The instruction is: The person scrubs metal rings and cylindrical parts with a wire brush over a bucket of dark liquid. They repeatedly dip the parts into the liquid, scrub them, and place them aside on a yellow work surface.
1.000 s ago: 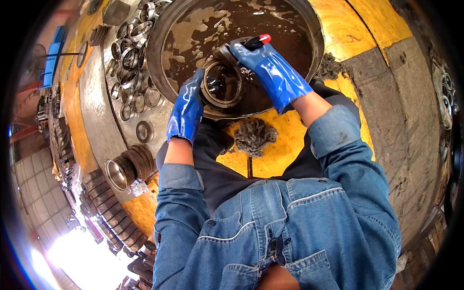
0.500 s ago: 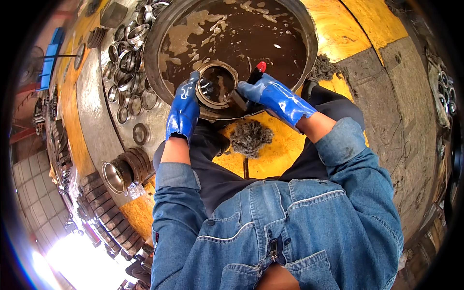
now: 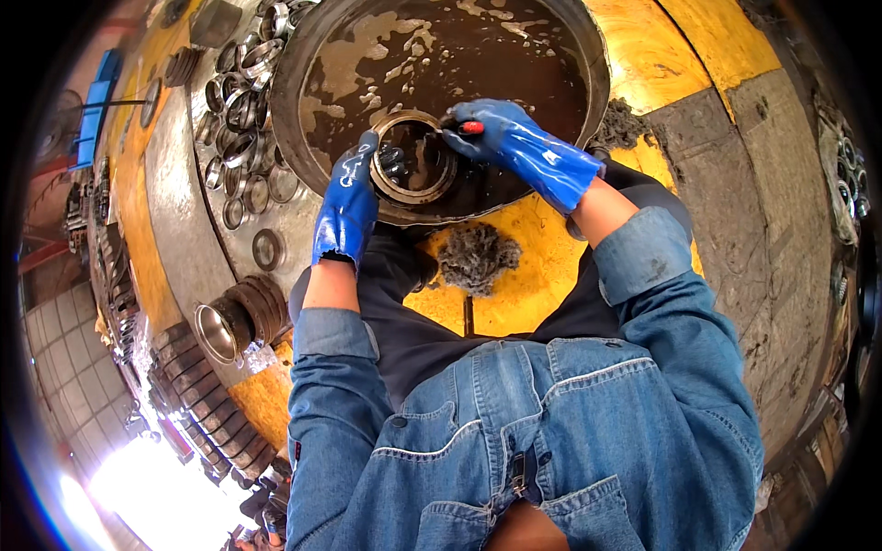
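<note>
Gripped in my left hand (image 3: pixel 347 197), which wears a blue rubber glove, is a round metal ring (image 3: pixel 410 196). The thumb lies along its left rim and dark wet fingertips show through its opening. At the ring's upper right edge is my right hand (image 3: pixel 514 142), also in a blue glove, closed around a tool with a red handle end (image 3: pixel 472 128). The fingers hide most of this tool, so its working end cannot be made out. Both hands are over a wide metal tub (image 3: pixel 287 110) of dark brown liquid (image 3: pixel 514 73) with patches of foam.
Many loose metal rings (image 3: pixel 241 151) lie in a heap left of the tub. Stacked rings (image 3: pixel 259 308) stand nearer my left knee. A grey tangle of fibres (image 3: pixel 478 259) sits on the yellow floor between my legs, and another clump (image 3: pixel 622 124) is right of the tub.
My right hand has moved up and turned, so the tool's red end now points toward me from the fist. The left hand still holds the ring in nearly the same place.
</note>
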{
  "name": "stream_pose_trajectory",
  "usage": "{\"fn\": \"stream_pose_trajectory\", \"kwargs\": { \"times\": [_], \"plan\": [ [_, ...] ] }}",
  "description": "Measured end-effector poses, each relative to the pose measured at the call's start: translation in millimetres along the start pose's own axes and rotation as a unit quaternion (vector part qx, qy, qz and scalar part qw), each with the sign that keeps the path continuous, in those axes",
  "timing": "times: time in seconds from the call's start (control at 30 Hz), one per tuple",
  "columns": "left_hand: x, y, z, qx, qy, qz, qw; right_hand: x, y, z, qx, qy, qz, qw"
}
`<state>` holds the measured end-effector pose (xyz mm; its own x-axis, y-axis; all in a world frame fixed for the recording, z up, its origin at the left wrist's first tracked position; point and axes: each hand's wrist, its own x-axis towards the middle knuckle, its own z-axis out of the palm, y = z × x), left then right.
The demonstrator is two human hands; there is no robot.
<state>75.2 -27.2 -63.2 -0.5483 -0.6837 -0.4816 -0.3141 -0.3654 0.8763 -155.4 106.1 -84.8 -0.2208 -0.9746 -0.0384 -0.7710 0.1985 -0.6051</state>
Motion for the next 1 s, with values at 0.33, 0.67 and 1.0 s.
{"fn": "stream_pose_trajectory", "kwargs": {
  "times": [0.33,0.67,1.0],
  "plan": [
    [-25,23,4,0.148,0.013,0.061,0.987,26,-20,1,0.337,0.108,0.052,0.934],
    [-20,18,8,0.066,0.019,0.023,0.997,-14,-7,-16,0.266,-0.091,0.351,0.893],
    [-9,22,6,0.176,-0.016,0.077,0.981,-17,10,-6,0.202,0.071,0.277,0.937]
  ]
}}
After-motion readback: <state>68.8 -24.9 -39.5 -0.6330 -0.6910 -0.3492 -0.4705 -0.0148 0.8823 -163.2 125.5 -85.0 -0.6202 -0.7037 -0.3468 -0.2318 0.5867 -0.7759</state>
